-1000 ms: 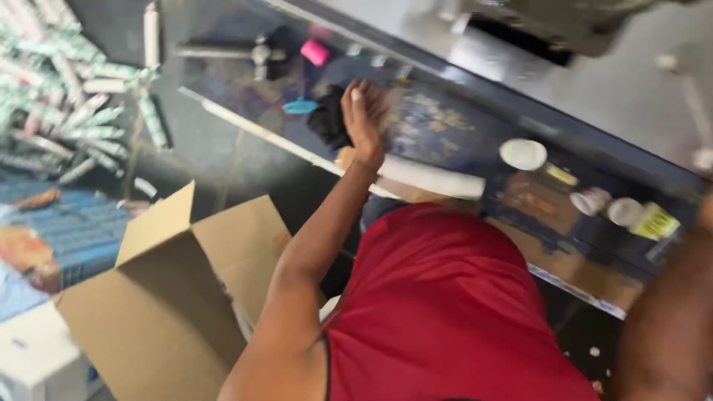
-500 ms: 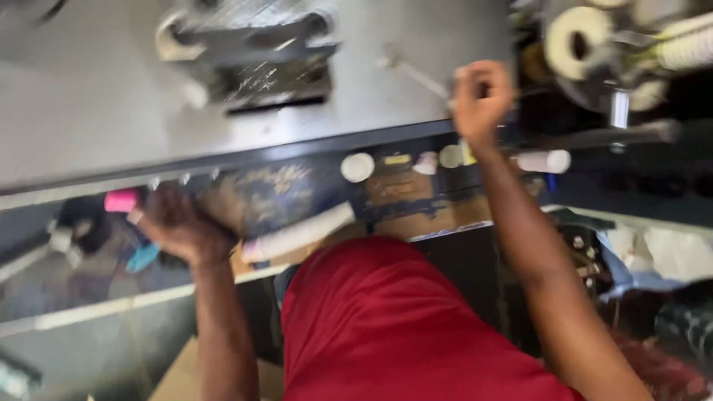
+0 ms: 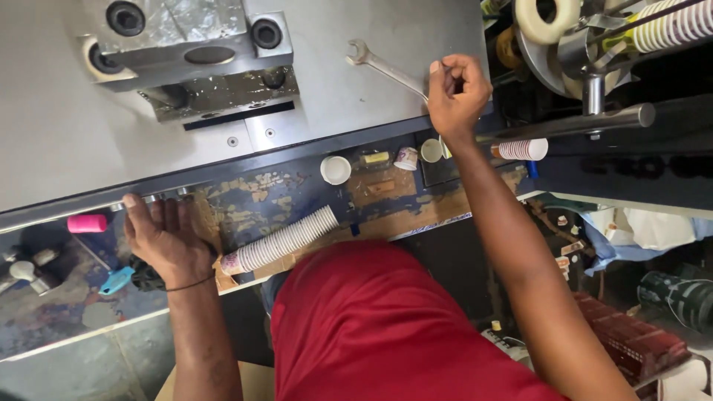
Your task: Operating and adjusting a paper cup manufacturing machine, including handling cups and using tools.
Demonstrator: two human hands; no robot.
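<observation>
Since the earlier views your head has swung from the cardboard box and the floor at your left to the machine straight ahead, and your right arm has gone up and settled at the top plate; the work in hand has moved from the ledge to the far end of the machine.

Nearest you, at 6 o'clock, is your red shirt (image 3: 394, 327). Just beyond it, at 9 o'clock of your chest, a long stack of paper cups (image 3: 281, 241) lies on its side on the worn ledge (image 3: 245, 200), unheld. Your left hand (image 3: 165, 238) rests flat on that ledge at 8 o'clock, palm down, fingers spread and slack, gripping nothing, a thin band at the wrist. At 9 o'clock of it lies a pink cylinder (image 3: 88, 223), and a small blue piece (image 3: 115, 281) lies beside the wrist.

Further out, a single white cup (image 3: 336, 169) stands at 12 o'clock of the stack, with a few more loose cups along the ledge to its right.

Your right arm stretches long and nearly straight to 1 o'clock. The right hand (image 3: 457, 93) is curled into a loose fist over the near end of the wrench (image 3: 382, 67), which lies on the grey plate (image 3: 59, 141) with its open head pointing to 10 o'clock. I cannot tell whether the fingers truly close on the handle or only touch it. Beyond, at 2 o'clock, another cup stack (image 3: 522, 149) hangs under a steel bar (image 3: 572, 122).
</observation>
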